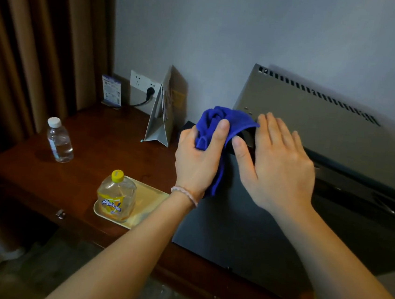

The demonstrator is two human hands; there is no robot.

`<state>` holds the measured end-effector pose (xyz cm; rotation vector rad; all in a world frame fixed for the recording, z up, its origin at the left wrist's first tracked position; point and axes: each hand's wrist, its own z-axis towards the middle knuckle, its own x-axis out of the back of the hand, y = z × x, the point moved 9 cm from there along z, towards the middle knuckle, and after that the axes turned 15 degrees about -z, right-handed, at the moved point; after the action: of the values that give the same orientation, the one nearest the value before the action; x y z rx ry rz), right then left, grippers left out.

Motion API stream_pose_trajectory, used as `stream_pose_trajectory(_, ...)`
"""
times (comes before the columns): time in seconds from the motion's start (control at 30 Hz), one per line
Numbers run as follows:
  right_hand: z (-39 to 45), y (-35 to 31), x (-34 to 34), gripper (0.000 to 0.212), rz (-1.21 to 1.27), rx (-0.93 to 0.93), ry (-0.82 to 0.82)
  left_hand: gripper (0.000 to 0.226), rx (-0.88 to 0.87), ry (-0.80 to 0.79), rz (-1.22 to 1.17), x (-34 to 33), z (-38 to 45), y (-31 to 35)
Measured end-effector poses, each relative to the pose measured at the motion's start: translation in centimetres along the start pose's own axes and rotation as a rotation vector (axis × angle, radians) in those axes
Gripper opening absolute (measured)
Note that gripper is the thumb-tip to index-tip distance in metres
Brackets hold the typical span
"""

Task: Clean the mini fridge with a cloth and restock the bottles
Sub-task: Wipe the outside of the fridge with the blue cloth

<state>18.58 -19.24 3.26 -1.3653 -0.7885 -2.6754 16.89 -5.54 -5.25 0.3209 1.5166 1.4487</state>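
Your left hand (198,159) grips a bunched blue cloth (221,125) at the fridge (317,113) corner. Your right hand (278,162) rests flat, fingers straight, on its top; two bottles (59,141) stand on the worktop (99,144).

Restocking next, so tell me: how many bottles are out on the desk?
2: a clear water bottle near the curtain, a yellow-capped drink bottle on the tray. Others may be hidden.

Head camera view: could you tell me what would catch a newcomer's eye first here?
The blue cloth stands out at centre, bunched in the left hand, with the right hand flat beside it against a dark appliance. Lower left, a yellow-capped bottle stands on a pale tray.
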Motion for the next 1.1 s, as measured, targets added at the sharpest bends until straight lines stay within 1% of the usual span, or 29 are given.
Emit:
stream_pose_trajectory(0.1, 0.1, -0.1, 0.0, 0.086, -0.006, 0.000, 0.004, 0.025, -0.012, 0.024, -0.029, 0.3, 0.0, -0.8)
stream_pose_trajectory(0.2, 0.0, -0.1, -0.1, 0.085, -0.003, -0.005, 0.016, 0.021, -0.022, 0.058, -0.030, 1.6, -0.3, -2.9)
stream_pose_trajectory(0.3, -0.1, 0.0, 0.0, 0.085, -0.001, -0.009, 0.034, 0.014, 0.035, 0.108, 0.026, 4.0, -1.0, -7.2)
stream_pose_trajectory(0.4, 0.0, -0.2, -0.1, 0.086, 0.002, -0.011, 0.036, 0.019, 0.207, 0.146, 0.074, 7.5, -2.2, -13.9)
stream_pose_trajectory(0.47, 0.0, -0.3, -0.1, 0.087, 0.003, -0.014, 0.040, 0.034, 0.357, 0.159, 0.168, 9.8, -3.6, -18.2)
stream_pose_trajectory(0.5, 0.0, -0.4, -0.1, 0.088, 0.003, -0.015, 0.041, 0.045, 0.410, 0.175, 0.201, 10.8, -4.3, -19.8)
stream_pose_trajectory(0.53, 0.0, -0.4, -0.1, 0.088, 0.001, -0.015, 0.041, 0.051, 0.447, 0.191, 0.211, 11.6, -4.9, -20.9)
stream_pose_trajectory(0.63, -0.1, -0.3, -0.2, 0.087, -0.011, -0.016, 0.029, 0.038, 0.468, 0.225, 0.220, 12.2, -5.5, -21.5)
stream_pose_trajectory(0.67, -0.1, -0.4, -0.2, 0.087, -0.015, -0.013, 0.020, 0.042, 0.451, 0.227, 0.219, 12.1, -5.5, -21.4)
stream_pose_trajectory(0.73, -0.2, -0.4, -0.2, 0.086, -0.019, -0.010, 0.005, 0.058, 0.433, 0.221, 0.195, 11.5, -5.4, -20.7)
stream_pose_trajectory(0.8, -0.2, -0.4, -0.3, 0.087, -0.012, -0.012, 0.000, 0.063, 0.411, 0.206, 0.133, 10.3, -4.6, -18.7)
stream_pose_trajectory(0.87, -0.3, -0.3, -0.3, 0.087, 0.001, -0.015, -0.008, 0.063, 0.339, 0.179, 0.073, 8.2, -3.0, -14.7)
stream_pose_trajectory(0.93, -0.3, -0.3, -0.4, 0.087, 0.010, -0.011, -0.020, 0.063, 0.237, 0.099, 0.017, 5.3, -1.1, -9.7)
stream_pose_trajectory(1.03, -0.2, -0.1, -0.2, 0.088, 0.024, -0.017, -0.018, 0.051, 0.101, -0.024, -0.124, 1.1, 1.0, -2.9)
stream_pose_trajectory(1.1, -0.3, -0.1, -0.1, 0.087, 0.029, -0.024, -0.004, 0.043, 0.035, -0.064, -0.174, -0.3, 1.8, 0.1)
